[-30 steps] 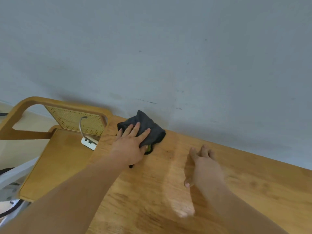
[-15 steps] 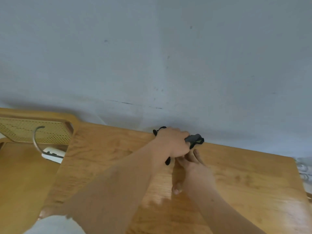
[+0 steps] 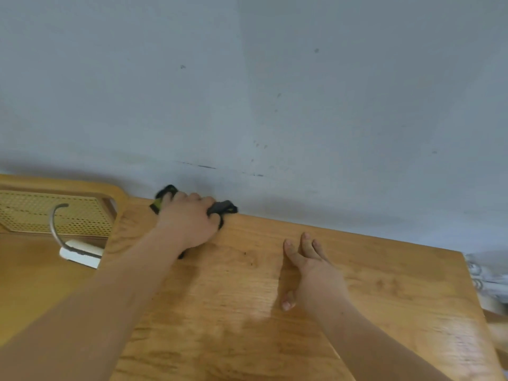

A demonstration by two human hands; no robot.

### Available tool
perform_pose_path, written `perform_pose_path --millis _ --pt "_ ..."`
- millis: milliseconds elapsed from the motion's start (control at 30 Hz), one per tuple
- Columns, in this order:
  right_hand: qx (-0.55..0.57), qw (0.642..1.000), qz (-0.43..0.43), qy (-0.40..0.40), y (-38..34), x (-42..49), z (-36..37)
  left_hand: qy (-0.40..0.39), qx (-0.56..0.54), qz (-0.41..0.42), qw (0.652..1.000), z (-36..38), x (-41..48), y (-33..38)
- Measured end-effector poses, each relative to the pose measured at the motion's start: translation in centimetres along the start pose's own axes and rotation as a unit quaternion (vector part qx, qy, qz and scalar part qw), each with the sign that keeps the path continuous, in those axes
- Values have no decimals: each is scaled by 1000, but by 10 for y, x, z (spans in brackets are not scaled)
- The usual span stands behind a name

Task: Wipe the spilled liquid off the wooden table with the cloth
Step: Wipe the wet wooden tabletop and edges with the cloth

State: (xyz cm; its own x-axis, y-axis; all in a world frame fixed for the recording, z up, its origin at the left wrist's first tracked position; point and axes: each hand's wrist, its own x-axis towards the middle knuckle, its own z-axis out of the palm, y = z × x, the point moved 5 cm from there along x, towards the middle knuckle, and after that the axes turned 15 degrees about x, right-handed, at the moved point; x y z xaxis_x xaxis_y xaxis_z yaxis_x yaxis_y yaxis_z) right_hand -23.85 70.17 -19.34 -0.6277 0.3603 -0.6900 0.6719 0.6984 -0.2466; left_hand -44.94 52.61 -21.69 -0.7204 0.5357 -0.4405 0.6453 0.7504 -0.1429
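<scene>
Cloth [image 3: 224,208] bunched under left hand [image 3: 189,222], at worktop [image 3: 384,284] far edge against wall [image 3: 275,105].
Cloth is gripped by curled fingers; right hand [image 3: 312,268] is laid flat, fingers together, apart to its right. Sheen, possibly liquid, is seen nearer the body: cloth should be spread flatter and drawn back in overlapping strokes.

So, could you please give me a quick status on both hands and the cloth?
Left hand grips dark grey cloth at far edge of wooden table. Right hand open, resting on table. Grey wall close behind cloth.
</scene>
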Motion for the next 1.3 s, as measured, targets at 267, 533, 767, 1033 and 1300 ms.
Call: perform_pose_path --millis 267,533,767,1033,1300 --pt "37 997 -29 53 9 -6 -1 40 -82 175 980 -20 -23 166" --pt "237 961 -136 36 74 -26 -19 8 -77 40 996 -20 -21 150" --pt "2 993 73 92 263 -53 -96 -59 -58 34 996 -53 10 272" --pt "83 991 86 68 327 -54 -79 34 7 189 981 -61 -3 400" --pt "86 993 60 55 335 -49 -80 9 39 222 974 -74 7 424"
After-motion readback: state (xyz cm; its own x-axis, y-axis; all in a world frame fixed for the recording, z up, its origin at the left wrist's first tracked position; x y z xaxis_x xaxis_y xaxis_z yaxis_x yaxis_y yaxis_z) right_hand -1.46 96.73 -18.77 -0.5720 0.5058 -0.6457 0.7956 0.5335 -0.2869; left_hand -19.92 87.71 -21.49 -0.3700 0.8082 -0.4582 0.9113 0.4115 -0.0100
